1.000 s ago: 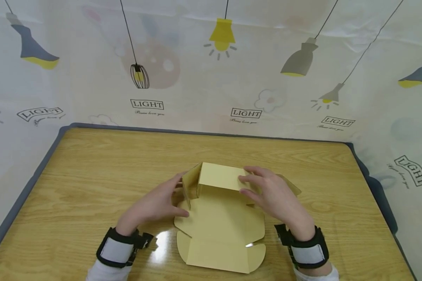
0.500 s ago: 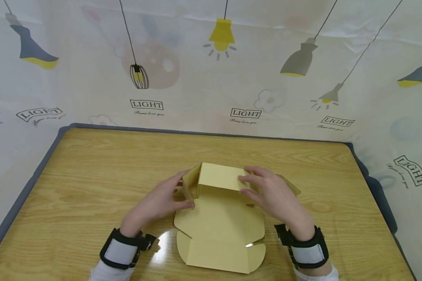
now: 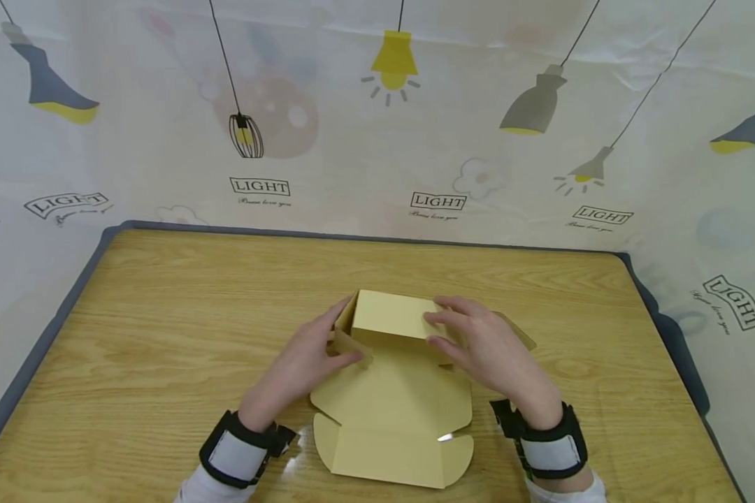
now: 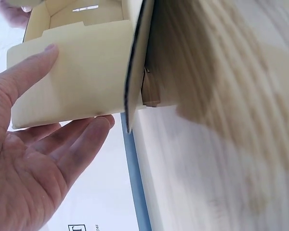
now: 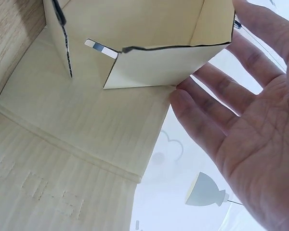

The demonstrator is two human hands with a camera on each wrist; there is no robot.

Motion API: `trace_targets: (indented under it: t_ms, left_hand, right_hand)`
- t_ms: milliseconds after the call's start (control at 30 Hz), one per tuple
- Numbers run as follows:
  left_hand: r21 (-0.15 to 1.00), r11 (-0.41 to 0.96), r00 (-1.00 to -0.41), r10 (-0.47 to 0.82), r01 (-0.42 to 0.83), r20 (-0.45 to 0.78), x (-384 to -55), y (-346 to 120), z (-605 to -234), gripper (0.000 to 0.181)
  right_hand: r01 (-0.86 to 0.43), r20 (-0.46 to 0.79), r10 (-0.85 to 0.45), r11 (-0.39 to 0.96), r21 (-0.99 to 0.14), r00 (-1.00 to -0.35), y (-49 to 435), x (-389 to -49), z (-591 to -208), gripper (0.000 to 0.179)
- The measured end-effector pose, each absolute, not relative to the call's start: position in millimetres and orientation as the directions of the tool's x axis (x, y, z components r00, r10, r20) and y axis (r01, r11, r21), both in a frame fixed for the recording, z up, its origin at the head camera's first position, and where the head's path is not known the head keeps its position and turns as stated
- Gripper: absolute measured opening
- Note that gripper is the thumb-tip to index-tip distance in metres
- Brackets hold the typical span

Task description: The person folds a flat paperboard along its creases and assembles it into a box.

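Head view: left hand (image 3: pixel 298 360) pinches left flap (image 4: pixel 91 72) of cardboard box (image 3: pixel 393 405); right hand (image 3: pixel 487 342), spread, touches far panel (image 3: pixel 393 313). Recommend folding evenly and squarely.

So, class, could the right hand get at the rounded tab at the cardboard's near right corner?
Probably yes: nothing visible covers the rounded tab, though the right hand would likely have to leave the raised panel.
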State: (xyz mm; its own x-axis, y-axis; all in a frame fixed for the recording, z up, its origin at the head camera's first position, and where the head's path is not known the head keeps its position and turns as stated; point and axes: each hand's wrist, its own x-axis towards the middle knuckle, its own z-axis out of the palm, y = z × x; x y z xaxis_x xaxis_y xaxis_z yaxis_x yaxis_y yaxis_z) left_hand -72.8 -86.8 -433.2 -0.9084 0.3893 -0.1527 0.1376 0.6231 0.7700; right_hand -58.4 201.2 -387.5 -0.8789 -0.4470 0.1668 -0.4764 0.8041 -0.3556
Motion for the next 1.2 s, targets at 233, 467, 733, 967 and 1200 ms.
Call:
trace_targets:
  t_ms: [233,467,733,967,1200]
  left_hand:
    - [0.766,0.626,-0.919,0.373,0.148,-0.127,-72.2,-84.3,-434.6,0.091]
    - [0.751,0.642,-0.933,0.346,0.155,-0.102,-71.0,-81.5,-436.4,0.089]
    - [0.725,0.671,-0.941,0.322,0.151,-0.101,-69.4,-81.3,-437.2,0.092]
    - [0.715,0.683,-0.949,0.302,0.148,-0.092,-69.6,-81.0,-437.3,0.091]
    - [0.703,0.693,-0.955,0.289,0.162,-0.064,-69.5,-80.1,-437.5,0.086]
  right_hand:
    - [-0.489,0.168,-0.460,0.804,-0.337,-0.872,199.3,-59.2,-387.8,0.034]
    - [-0.511,0.167,-0.483,0.796,-0.325,-0.859,198.2,-59.5,-388.7,0.033]
    - [-0.535,0.158,-0.513,0.777,-0.331,-0.844,196.1,-59.3,-389.0,0.033]
    - [-0.534,0.145,-0.517,0.774,-0.340,-0.843,195.4,-58.2,-389.2,0.032]
    - [-0.539,0.154,-0.520,0.771,-0.338,-0.840,194.5,-57.4,-389.3,0.032]
